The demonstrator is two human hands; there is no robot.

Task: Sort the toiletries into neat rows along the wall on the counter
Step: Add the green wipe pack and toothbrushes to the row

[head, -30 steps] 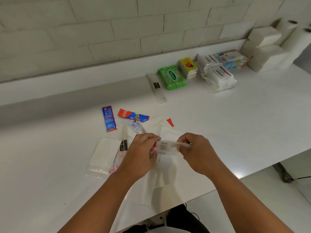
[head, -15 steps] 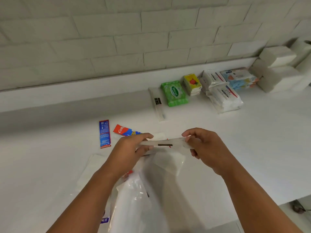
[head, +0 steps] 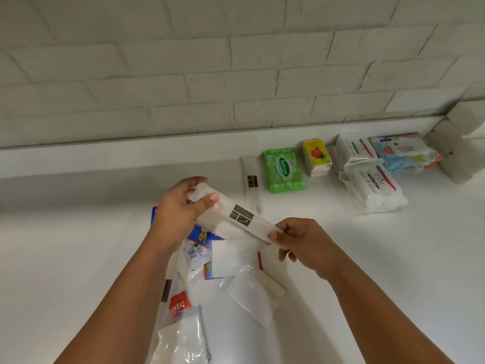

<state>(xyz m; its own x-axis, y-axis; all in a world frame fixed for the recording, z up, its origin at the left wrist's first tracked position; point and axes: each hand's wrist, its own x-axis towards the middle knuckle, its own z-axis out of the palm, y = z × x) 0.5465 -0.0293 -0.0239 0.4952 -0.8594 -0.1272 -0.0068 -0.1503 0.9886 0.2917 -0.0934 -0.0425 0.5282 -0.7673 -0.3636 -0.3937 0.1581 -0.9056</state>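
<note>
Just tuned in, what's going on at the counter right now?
A person is holding a long white packet with a dark label above the counter, the left hand gripping its far end and the right hand pinching its near end. By the wall, a matching slim packet, a green wipes pack, a yellow tissue pack and white wipes packs already lie in a row. A loose pile of sachets lies unsorted beneath the hands.

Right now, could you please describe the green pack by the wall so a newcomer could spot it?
Look along the foot of the brick wall to the row of packs on the counter. The green pack lies flat between a slim white sleeve and a yellow pack. It alone is bright green.
</note>
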